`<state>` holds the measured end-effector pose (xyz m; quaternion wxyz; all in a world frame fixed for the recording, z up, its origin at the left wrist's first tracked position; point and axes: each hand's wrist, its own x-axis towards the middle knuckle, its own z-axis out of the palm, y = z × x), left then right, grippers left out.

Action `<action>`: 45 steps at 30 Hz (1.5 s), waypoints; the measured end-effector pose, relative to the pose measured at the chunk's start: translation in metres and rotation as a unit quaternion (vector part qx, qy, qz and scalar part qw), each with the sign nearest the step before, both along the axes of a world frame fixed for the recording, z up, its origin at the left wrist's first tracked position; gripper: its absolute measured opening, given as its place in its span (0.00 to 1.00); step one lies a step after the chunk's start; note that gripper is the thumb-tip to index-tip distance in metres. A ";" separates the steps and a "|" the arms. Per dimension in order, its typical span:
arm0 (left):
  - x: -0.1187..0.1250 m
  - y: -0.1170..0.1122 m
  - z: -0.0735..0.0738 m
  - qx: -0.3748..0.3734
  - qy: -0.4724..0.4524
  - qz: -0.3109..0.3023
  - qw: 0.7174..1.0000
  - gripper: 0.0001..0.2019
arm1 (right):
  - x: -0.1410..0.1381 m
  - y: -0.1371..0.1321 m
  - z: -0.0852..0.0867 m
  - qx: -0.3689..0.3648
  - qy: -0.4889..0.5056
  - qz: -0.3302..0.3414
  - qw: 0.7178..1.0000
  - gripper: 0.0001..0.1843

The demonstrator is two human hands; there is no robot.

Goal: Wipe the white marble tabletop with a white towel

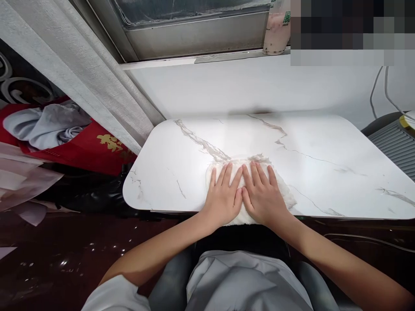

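Via head cam I see L hand (223, 195) & R hand (263, 192) side by side, palms down, fingers spread fwd, thumbs v. close. Both open, gripping nothing, flat on white fluffy cloth (285, 193). Cloth at nr edge of marbled tbl (324, 181), partly overhanging. Forearms angle in from either side.

- A white table (155, 172) with rounded corners and grey-brown marbled veins stood right by a plain white wall (201, 88).
- Above it I could see a window (194, 8), its dark glass set in a dull metal frame (201, 41).
- A thick, pale grey curtain (74, 65) hung in folds to the left of the table.
- The dark reddish floor (65, 268) was glossy, dotted with small bright reflections of light.
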<state>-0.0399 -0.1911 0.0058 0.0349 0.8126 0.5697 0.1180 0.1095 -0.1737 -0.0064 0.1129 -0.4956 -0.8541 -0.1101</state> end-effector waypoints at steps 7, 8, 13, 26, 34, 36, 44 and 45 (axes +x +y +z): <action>-0.019 0.036 -0.002 -0.023 0.010 0.037 0.999 0.27 | -0.024 0.043 0.000 -0.028 -0.015 0.005 0.999 0.32; -0.025 0.048 -0.002 -0.025 0.010 0.042 0.999 0.27 | -0.031 0.055 0.000 -0.036 -0.013 0.000 0.999 0.32; -0.062 0.121 -0.003 -0.035 0.003 0.053 0.998 0.27 | -0.071 0.129 0.000 -0.063 0.011 -0.004 0.998 0.33; -0.115 0.229 -0.002 -0.019 -0.029 0.081 0.996 0.26 | -0.127 0.242 -0.002 -0.061 0.045 0.003 0.997 0.31; -0.121 0.242 -0.003 -0.020 -0.024 0.083 0.996 0.26 | -0.132 0.258 -0.008 -0.055 0.074 0.012 0.996 0.31; -0.120 0.237 -0.003 -0.019 -0.025 0.083 0.996 0.26 | -0.130 0.254 -0.008 -0.057 0.069 0.011 0.996 0.31; -0.113 0.178 0.000 -0.017 0.002 0.070 0.997 0.26 | -0.120 0.188 -0.004 -0.056 0.042 0.010 0.998 0.32; -0.111 0.165 0.000 -0.017 0.006 0.068 0.998 0.26 | -0.117 0.175 -0.003 -0.054 0.037 0.013 0.998 0.32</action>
